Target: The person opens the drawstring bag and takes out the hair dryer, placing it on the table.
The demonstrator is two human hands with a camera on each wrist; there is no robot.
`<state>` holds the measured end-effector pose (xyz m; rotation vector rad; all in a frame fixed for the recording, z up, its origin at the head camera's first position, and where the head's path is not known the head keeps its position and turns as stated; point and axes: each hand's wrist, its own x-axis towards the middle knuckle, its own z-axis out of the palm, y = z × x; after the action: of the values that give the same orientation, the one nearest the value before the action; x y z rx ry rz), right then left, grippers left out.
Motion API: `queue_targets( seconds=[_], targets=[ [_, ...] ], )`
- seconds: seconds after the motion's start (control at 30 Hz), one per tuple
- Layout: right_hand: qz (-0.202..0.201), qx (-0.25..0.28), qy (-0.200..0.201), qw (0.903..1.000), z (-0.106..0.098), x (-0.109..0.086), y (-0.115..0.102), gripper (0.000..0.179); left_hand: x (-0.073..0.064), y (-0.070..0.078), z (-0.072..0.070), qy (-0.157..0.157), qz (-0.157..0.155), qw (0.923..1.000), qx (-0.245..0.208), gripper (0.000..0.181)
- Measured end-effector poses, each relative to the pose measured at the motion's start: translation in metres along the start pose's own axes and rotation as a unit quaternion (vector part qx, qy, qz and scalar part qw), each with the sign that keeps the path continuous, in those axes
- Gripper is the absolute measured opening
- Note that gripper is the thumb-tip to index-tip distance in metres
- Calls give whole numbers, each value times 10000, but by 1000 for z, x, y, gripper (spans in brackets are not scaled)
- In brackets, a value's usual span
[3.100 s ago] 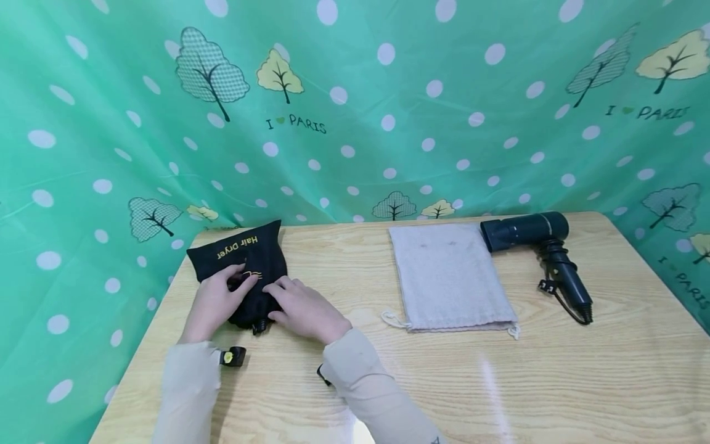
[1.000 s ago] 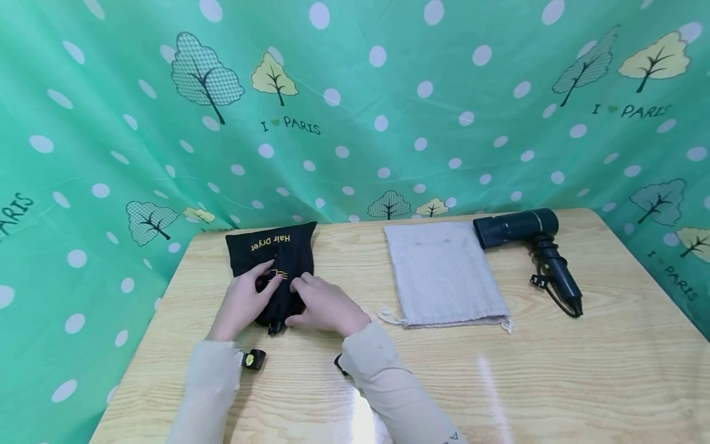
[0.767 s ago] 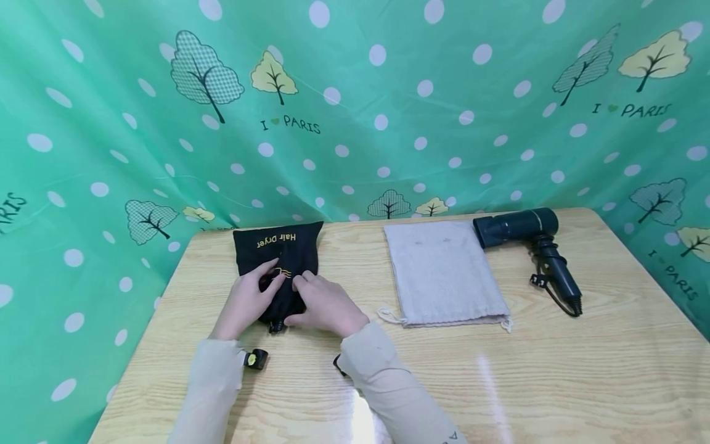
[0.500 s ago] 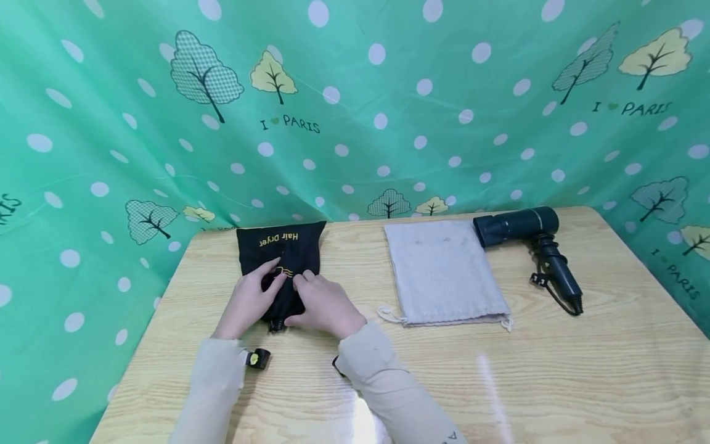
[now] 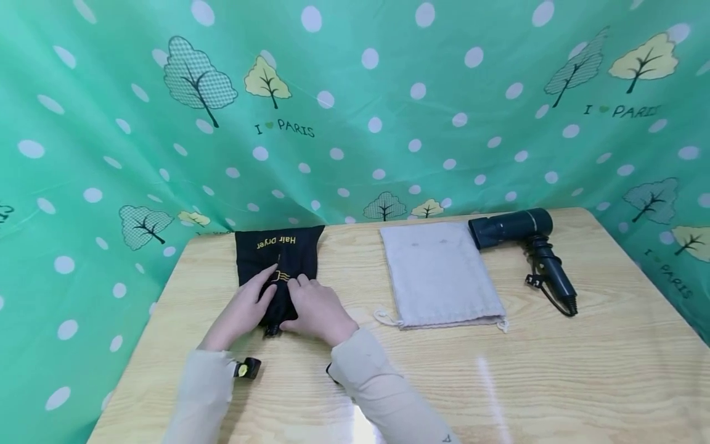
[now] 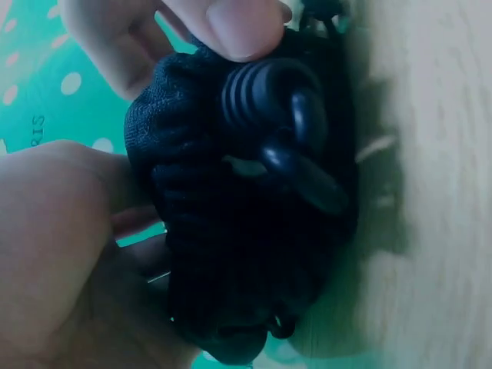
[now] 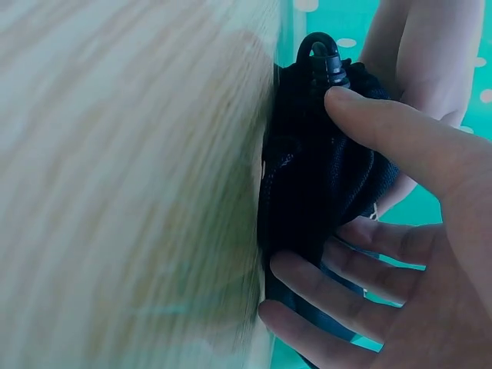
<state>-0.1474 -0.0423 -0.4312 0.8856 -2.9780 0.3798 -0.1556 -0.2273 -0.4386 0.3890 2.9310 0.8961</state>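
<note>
A black drawstring pouch (image 5: 279, 245) printed "Hair Dryer" in gold lies at the table's left rear, bulging toward its gathered mouth. Out of that mouth pokes a ribbed black handle end (image 6: 265, 92) with a looped cord; the rest inside is hidden. My left hand (image 5: 242, 311) grips the bulge from the left, thumb and fingers curved over it. From the right, my right hand (image 5: 318, 310) holds the pouch's side. Its thumb (image 7: 384, 127) presses right at the handle end, while its other fingers lie along the cloth in the right wrist view.
A grey drawstring bag (image 5: 440, 274) lies flat right of the middle. Beside it is a black hair dryer (image 5: 513, 227), its cord wound round the handle. A green patterned curtain (image 5: 355, 92) hangs behind and at both sides of the wooden table (image 5: 532, 382).
Over the last three seconds both hands have shifted the black pouch to the right and turned it straighter. In the last half second it has barely moved. The grey bag and hair dryer stay put.
</note>
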Motion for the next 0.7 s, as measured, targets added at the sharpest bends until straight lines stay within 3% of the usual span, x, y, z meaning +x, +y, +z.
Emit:
queue_targets(
  seconds=[0.13, 0.33, 0.4, 0.53, 0.7],
  targets=[
    [15, -2, -27, 10000, 1, 1, -2, 76, -8, -1, -1, 144, -11, 9999, -14, 49],
    [-1, 18, 113, 9999, 2, 0, -2, 70, -27, 1, -7, 797, -92, 9964, 270, 40],
    [14, 68, 166, 9998, 1, 0, -2, 67, -32, 2, -11, 884, -116, 9953, 376, 36],
    [59, 103, 203, 9997, 1, 0, -2, 62, -39, 2, -16, 475, -10, 9978, 467, 37],
    [60, 148, 224, 9996, 0, 3, -1, 58, -42, 1, -16, -78, 168, 9989, 441, 54]
  ],
)
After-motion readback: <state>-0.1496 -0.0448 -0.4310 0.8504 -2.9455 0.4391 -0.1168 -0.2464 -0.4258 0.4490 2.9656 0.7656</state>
